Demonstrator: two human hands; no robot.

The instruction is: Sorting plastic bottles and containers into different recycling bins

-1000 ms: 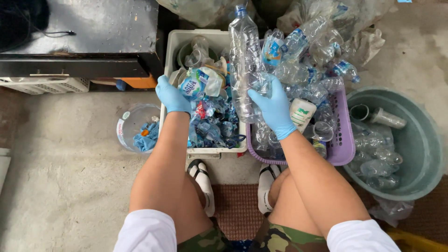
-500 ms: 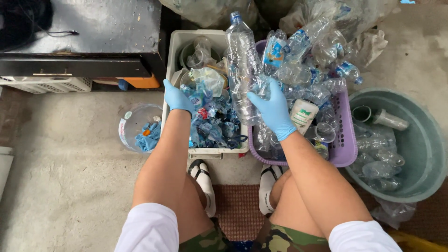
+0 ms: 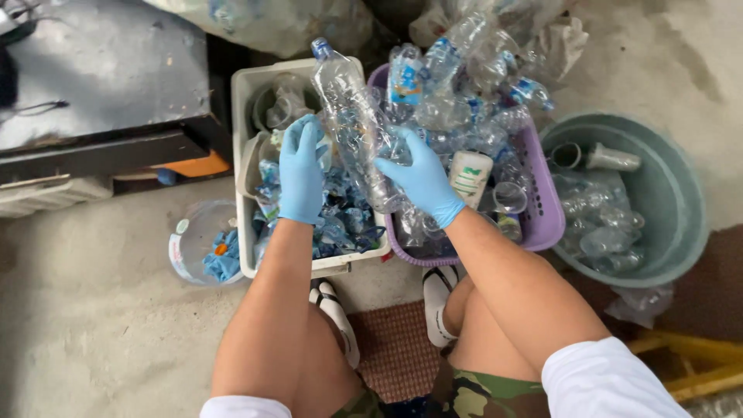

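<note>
Fingers of the right hand [image 3: 424, 179] gripped the clear bottle [image 3: 352, 124] at its lower end, long axis running up-left to its blue cap (over the white bin's [image 3: 241, 101] right rim); the left hand [image 3: 300, 170] lay flat against its near side.

Blue disposable glove on left hand [image 3: 300, 172], same on right hand [image 3: 422, 179], white short sleeves, camouflage shorts, white sandals
</note>
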